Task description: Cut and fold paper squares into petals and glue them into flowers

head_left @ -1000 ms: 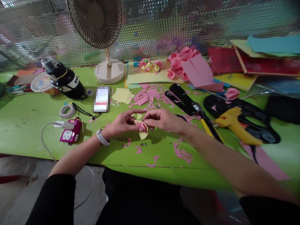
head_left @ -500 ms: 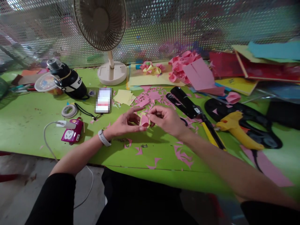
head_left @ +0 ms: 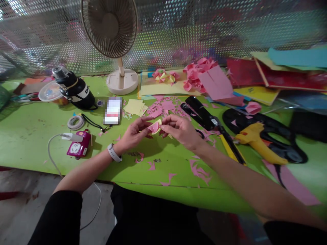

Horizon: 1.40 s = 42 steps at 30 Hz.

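Observation:
Both my hands meet over the middle of the green table (head_left: 30,136). My left hand (head_left: 134,132), with a white band on its wrist, pinches a small folded pink and yellow paper piece (head_left: 154,127) between thumb and fingers. My right hand (head_left: 180,129) grips the same paper piece from the right, fingers curled on its edge. Pink paper scraps (head_left: 163,107) lie just behind the hands, and more lie scattered in front of them. A stack of small yellow paper squares (head_left: 135,106) sits behind my left hand.
A desk fan (head_left: 112,37) stands at the back. At left: a black bottle (head_left: 75,89), a tape roll (head_left: 75,121), a phone (head_left: 112,110) and a pink socket block (head_left: 79,145). At right: a black stapler (head_left: 200,110), a yellow glue gun (head_left: 258,141), folded pink paper flowers (head_left: 196,73) and coloured paper sheets (head_left: 286,68).
Both hands have lifted the paper piece slightly and turned it. Its pink face now shows more, and the yellow tip that hung below is tucked up.

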Each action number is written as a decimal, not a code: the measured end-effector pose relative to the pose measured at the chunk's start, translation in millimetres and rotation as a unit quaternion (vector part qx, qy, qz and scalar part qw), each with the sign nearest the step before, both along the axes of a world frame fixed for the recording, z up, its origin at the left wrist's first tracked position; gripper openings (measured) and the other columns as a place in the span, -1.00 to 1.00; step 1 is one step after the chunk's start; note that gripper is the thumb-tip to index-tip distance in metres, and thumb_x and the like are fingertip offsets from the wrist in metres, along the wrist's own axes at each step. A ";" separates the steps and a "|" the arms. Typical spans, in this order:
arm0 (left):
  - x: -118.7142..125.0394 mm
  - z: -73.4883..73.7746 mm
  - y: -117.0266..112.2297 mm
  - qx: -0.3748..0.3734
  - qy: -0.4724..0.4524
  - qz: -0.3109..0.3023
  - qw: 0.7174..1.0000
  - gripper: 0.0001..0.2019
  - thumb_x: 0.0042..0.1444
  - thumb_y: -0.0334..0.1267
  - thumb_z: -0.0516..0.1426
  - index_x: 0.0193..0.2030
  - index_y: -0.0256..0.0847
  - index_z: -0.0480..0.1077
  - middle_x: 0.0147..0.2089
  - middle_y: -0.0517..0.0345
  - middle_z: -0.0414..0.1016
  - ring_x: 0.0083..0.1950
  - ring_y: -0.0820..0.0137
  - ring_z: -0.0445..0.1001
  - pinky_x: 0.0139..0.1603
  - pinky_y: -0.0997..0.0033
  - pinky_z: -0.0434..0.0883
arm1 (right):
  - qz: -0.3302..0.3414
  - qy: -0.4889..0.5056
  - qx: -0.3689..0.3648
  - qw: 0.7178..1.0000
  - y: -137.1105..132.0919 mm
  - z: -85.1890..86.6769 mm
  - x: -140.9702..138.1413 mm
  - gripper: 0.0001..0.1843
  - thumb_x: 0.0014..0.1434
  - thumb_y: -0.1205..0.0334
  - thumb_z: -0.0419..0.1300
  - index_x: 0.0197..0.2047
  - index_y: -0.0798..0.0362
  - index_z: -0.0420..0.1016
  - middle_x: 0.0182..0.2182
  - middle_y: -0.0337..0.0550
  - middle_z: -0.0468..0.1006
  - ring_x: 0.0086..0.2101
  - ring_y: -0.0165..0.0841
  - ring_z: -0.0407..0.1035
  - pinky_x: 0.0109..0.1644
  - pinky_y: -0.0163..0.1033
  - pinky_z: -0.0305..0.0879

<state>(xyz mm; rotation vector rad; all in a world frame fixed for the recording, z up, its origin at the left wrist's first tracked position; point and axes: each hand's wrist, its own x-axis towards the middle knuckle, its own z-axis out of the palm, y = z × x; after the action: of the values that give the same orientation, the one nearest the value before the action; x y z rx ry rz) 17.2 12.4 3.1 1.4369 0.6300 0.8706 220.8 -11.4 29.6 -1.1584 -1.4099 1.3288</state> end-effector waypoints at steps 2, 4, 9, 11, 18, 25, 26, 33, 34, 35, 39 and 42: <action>-0.4 -0.1 0.1 -0.007 0.000 0.001 1.000 -0.63 0.25 -0.29 0.17 0.19 -0.20 0.31 -0.01 -0.02 0.53 -0.09 0.38 0.56 -0.14 0.39 0.58 | 0.010 0.007 -0.003 1.000 0.5 0.9 0.3 -0.82 0.10 0.16 0.32 -0.30 0.08 0.49 -0.38 -0.13 0.58 -0.44 -0.39 0.48 -0.37 -0.25 0.51; -0.9 -0.2 0.5 -0.009 0.003 -0.001 1.000 -0.63 0.25 -0.28 0.18 0.18 -0.21 0.32 0.00 -0.03 0.53 -0.07 0.36 0.56 -0.13 0.37 0.58 | 0.015 0.009 0.001 1.000 0.8 1.4 0.4 -0.83 0.10 0.17 0.32 -0.31 0.08 0.50 -0.39 -0.14 0.57 -0.44 -0.40 0.48 -0.36 -0.26 0.51; -1.3 -0.2 0.1 0.002 0.009 -0.005 1.000 -0.62 0.25 -0.28 0.17 0.19 -0.21 0.31 -0.01 -0.03 0.54 -0.09 0.36 0.57 -0.13 0.36 0.59 | 0.023 0.007 0.001 1.000 2.3 -1.8 1.3 -0.85 0.09 0.19 0.31 -0.34 0.08 0.48 -0.42 -0.15 0.56 -0.46 -0.40 0.46 -0.37 -0.25 0.50; -0.9 -0.2 -1.3 0.020 0.015 -0.001 1.000 -0.62 0.26 -0.29 0.16 0.20 -0.21 0.30 0.00 -0.04 0.53 -0.10 0.38 0.57 -0.13 0.37 0.58 | 0.024 -0.001 -0.008 1.000 2.9 -4.8 2.0 -0.87 0.08 0.22 0.30 -0.31 0.07 0.47 -0.40 -0.16 0.57 -0.44 -0.40 0.47 -0.35 -0.24 0.49; -0.3 -1.3 -3.2 0.064 0.029 0.009 0.997 -0.65 0.25 -0.32 0.16 0.17 -0.21 0.34 0.11 -0.09 0.50 0.06 0.33 0.55 -0.07 0.45 0.55 | -0.001 -0.108 0.017 0.994 -1.5 -6.6 -0.2 -0.67 0.13 0.24 0.24 -0.02 0.04 0.38 -0.36 -0.17 0.58 -0.41 -0.33 0.46 -0.39 -0.22 0.39; -3.6 -2.0 3.9 0.030 0.012 0.001 0.999 -0.65 0.19 -0.32 0.22 0.12 -0.26 0.37 0.08 -0.10 0.53 -0.05 0.36 0.59 -0.09 0.39 0.57 | -0.044 -0.244 0.293 0.923 -0.2 -20.7 -3.1 -0.77 0.20 0.23 0.21 -0.05 -0.02 0.45 -0.18 -0.04 0.58 -0.20 -0.17 0.48 -0.10 0.02 0.46; -3.9 -1.9 4.3 0.018 0.011 0.008 1.000 -0.65 0.18 -0.31 0.23 0.10 -0.27 0.36 0.05 -0.09 0.54 -0.07 0.37 0.60 -0.10 0.39 0.58 | -0.050 -0.253 0.335 0.906 0.4 -22.7 -3.2 -0.84 0.23 0.24 0.18 -0.09 -0.03 0.47 -0.17 -0.04 0.58 -0.15 -0.16 0.47 -0.05 0.05 0.45; -4.7 -1.1 3.2 -0.003 -0.010 0.025 1.000 -0.70 0.14 -0.27 0.27 -0.02 -0.31 0.38 -0.22 0.04 0.61 -0.28 0.43 0.63 -0.18 0.42 0.60 | -0.056 -0.225 0.366 0.901 0.0 -17.6 -3.3 -0.91 0.26 0.25 0.20 -0.17 -0.04 0.51 -0.19 -0.07 0.60 -0.11 -0.16 0.49 0.02 0.06 0.43; -4.7 -0.9 3.0 -0.006 -0.012 0.026 1.000 -0.70 0.14 -0.26 0.27 -0.03 -0.31 0.39 -0.24 0.05 0.61 -0.29 0.44 0.63 -0.18 0.43 0.60 | -0.050 -0.216 0.349 0.911 -0.1 -16.3 -3.1 -0.90 0.24 0.26 0.21 -0.16 -0.05 0.52 -0.20 -0.08 0.61 -0.11 -0.16 0.49 0.02 0.06 0.43; -4.7 -0.8 2.8 -0.010 -0.013 0.028 0.999 -0.70 0.14 -0.26 0.27 -0.02 -0.31 0.39 -0.26 0.05 0.61 -0.30 0.44 0.63 -0.18 0.43 0.60 | -0.042 -0.206 0.332 0.919 -0.2 -15.5 -2.9 -0.89 0.23 0.27 0.22 -0.16 -0.05 0.52 -0.20 -0.09 0.62 -0.11 -0.16 0.50 0.03 0.06 0.43; -3.7 -1.6 1.9 -0.026 -0.021 0.031 0.999 -0.65 0.13 -0.26 0.29 0.01 -0.30 0.37 -0.25 0.05 0.61 -0.30 0.45 0.62 -0.18 0.45 0.59 | -0.031 -0.159 0.303 0.939 -1.9 -17.1 -2.3 -0.84 0.21 0.29 0.25 -0.14 -0.07 0.58 -0.14 -0.12 0.65 -0.08 -0.18 0.52 0.08 0.09 0.43; -2.0 -2.3 -0.6 -0.042 -0.027 0.028 0.998 -0.63 0.15 -0.25 0.28 0.06 -0.28 0.34 -0.22 0.05 0.61 -0.24 0.43 0.63 -0.14 0.43 0.58 | -0.047 -0.137 0.298 0.943 -4.7 -19.5 -3.3 -0.83 0.21 0.29 0.25 -0.14 -0.10 0.62 -0.02 -0.13 0.64 0.00 -0.18 0.50 0.16 0.15 0.38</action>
<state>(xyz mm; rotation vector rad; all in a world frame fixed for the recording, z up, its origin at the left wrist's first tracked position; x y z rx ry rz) 15.2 11.8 0.8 1.3207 0.6615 0.9137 217.5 -16.1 10.1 -0.9953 -1.7688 0.6061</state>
